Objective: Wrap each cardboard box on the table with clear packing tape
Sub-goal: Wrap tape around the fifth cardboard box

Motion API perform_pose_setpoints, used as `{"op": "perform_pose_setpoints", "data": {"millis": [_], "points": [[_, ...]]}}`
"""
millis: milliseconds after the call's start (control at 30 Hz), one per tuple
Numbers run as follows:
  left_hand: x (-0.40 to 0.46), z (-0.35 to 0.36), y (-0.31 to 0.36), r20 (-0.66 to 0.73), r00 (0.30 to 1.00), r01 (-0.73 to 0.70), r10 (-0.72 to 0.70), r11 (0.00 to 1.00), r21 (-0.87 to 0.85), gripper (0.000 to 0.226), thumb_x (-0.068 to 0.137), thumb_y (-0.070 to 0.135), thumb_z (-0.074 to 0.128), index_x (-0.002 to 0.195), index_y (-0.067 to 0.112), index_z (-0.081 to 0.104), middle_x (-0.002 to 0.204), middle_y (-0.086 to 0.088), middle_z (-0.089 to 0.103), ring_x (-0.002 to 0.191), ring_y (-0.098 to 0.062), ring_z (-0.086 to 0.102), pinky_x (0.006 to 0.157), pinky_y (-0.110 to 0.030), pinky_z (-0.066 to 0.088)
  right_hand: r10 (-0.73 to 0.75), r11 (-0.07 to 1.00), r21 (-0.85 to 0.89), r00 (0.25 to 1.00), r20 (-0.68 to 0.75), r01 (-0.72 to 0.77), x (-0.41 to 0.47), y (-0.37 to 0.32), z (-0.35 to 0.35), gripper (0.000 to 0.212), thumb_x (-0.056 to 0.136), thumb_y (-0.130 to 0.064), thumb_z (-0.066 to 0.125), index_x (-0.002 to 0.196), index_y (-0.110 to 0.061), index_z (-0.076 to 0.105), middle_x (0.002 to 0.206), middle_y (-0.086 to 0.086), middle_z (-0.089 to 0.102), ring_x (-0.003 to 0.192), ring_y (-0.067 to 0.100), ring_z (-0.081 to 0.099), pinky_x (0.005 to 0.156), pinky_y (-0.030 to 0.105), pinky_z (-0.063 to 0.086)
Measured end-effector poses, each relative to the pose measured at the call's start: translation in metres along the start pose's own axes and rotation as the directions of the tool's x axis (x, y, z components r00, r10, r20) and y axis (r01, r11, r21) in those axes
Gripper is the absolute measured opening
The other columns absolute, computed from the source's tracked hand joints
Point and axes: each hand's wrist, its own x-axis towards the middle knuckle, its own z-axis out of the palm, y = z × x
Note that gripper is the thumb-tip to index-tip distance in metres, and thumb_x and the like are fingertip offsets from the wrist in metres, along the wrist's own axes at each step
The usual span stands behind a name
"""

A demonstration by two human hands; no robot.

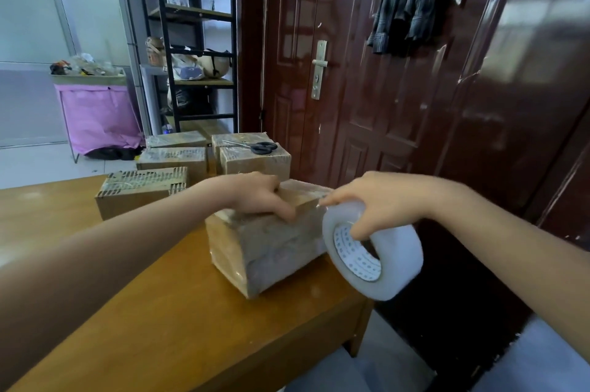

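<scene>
tape roll point(373, 248) is hanging in the right hand point(380, 203), whose grip is curling through its core, just beside the near box point(268, 241) on the bench point(153, 312). left hand point(258, 197) is pressing the box top, fingers hooked over its edge. wrapping looks midway; next comes pulling tape round. beyond, scissors point(258, 147) are lying on stacked boxes point(174, 158).

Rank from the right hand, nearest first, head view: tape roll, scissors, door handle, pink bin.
1. Tape roll: gripped by the right hand, off the table's right edge.
2. Scissors: lying on a box behind, to the left.
3. Door handle: on the door beyond the table.
4. Pink bin: on the floor, far left.
</scene>
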Motion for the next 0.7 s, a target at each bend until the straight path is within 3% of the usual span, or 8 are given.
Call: {"op": "perform_pose_setpoints", "data": {"millis": [67, 167, 267, 367, 467, 533, 600, 700], "points": [[0.005, -0.015, -0.011, 0.178, 0.984, 0.027, 0.028, 0.953, -0.302, 0.073, 0.066, 0.064, 0.069, 0.121, 0.017, 0.059, 0.115, -0.003, 0.067, 0.1, -0.022, 0.066, 0.08, -0.035, 0.055, 0.006, 1.0, 0.028, 0.997, -0.076, -0.003, -0.006, 0.0, -0.023, 0.057, 0.08, -0.027, 0.068, 0.134, -0.04, 0.051, 0.099, -0.014, 0.063, 0.068, -0.006, 0.055, 0.059, 0.013, 0.041], [0.01, -0.018, -0.029, 0.404, 0.904, 0.124, 0.141, 0.818, -0.562, 0.08, 0.058, 0.06, 0.072, 0.121, 0.011, 0.062, 0.112, -0.01, 0.071, 0.1, -0.026, 0.069, 0.091, -0.037, 0.054, 0.03, 0.993, 0.115, 0.959, -0.282, 0.002, 0.0, -0.001, -0.049, 0.048, 0.078, -0.028, 0.073, 0.124, -0.033, 0.06, 0.116, -0.016, 0.06, 0.102, 0.002, 0.055, 0.087, 0.024, 0.046], [0.018, -0.018, -0.042, 0.329, 0.93, 0.092, 0.166, 0.761, -0.643, 0.088, 0.048, 0.062, 0.084, 0.121, 0.019, 0.061, 0.11, -0.005, 0.07, 0.094, -0.022, 0.069, 0.083, -0.031, 0.055, 0.074, 0.988, 0.153, 0.903, -0.423, -0.009, 0.029, -0.011, -0.058, 0.036, 0.079, -0.029, 0.072, 0.114, -0.021, 0.068, 0.114, -0.006, 0.066, 0.106, 0.012, 0.058, 0.092, 0.032, 0.048], [0.016, -0.029, -0.04, -0.114, 0.984, -0.166, 0.136, 0.932, -0.323, 0.059, 0.073, 0.052, 0.077, 0.127, 0.038, 0.056, 0.119, 0.007, 0.062, 0.105, -0.016, 0.062, 0.091, -0.033, 0.049, 0.153, 0.975, 0.213, 0.884, -0.441, -0.062, 0.062, -0.019, -0.06, 0.031, 0.086, -0.036, 0.063, 0.093, -0.006, 0.068, 0.096, 0.007, 0.066, 0.091, 0.024, 0.061, 0.08, 0.036, 0.051], [0.006, -0.019, -0.015, -0.278, 0.942, -0.132, 0.187, 0.97, 0.207, 0.029, 0.095, 0.035, 0.056, 0.117, 0.018, 0.061, 0.11, 0.002, 0.065, 0.101, -0.021, 0.061, 0.091, -0.037, 0.05, 0.24, 0.943, 0.331, 0.758, -0.607, -0.034, 0.081, -0.022, -0.066, 0.041, 0.09, -0.044, 0.056, 0.068, -0.009, 0.057, 0.065, 0.002, 0.051, 0.06, 0.02, 0.047, 0.058, 0.029, 0.037], [0.004, 0.001, -0.002, -0.184, 0.981, -0.01, 0.065, 0.958, 0.287, 0.061, 0.096, 0.056, 0.041, 0.138, 0.013, 0.046, 0.142, -0.011, 0.049, 0.127, -0.03, 0.049, 0.106, -0.043, 0.042, 0.269, 0.945, 0.328, 0.582, -0.767, -0.004, 0.089, -0.023, -0.064, 0.046, 0.091, -0.038, 0.053, 0.053, -0.013, 0.046, 0.053, -0.001, 0.043, 0.05, 0.017, 0.041, 0.051, 0.028, 0.03], [0.004, 0.014, 0.0, -0.11, 0.993, 0.08, -0.048, 0.949, 0.305, 0.095, 0.089, 0.072, 0.034, 0.156, 0.01, 0.006, 0.161, -0.017, 0.004, 0.149, -0.032, 0.011, 0.12, -0.046, 0.018, 0.269, 0.947, 0.318, 0.432, -0.861, 0.042, 0.095, -0.026, -0.054, 0.047, 0.092, -0.031, 0.051, 0.049, -0.016, 0.038, 0.049, -0.003, 0.038, 0.047, 0.013, 0.037, 0.049, 0.029, 0.025], [0.004, 0.019, -0.004, -0.157, 0.986, 0.097, -0.052, 0.951, 0.293, 0.105, 0.086, 0.072, 0.044, 0.154, 0.012, -0.008, 0.161, -0.017, -0.007, 0.149, -0.031, 0.0, 0.121, -0.045, 0.01, 0.216, 0.936, 0.302, 0.38, -0.899, 0.181, 0.101, -0.027, -0.026, 0.031, 0.091, -0.024, 0.051, 0.067, -0.017, 0.068, 0.075, -0.004, 0.066, 0.073, 0.014, 0.058, 0.061, 0.029, 0.04]]}}
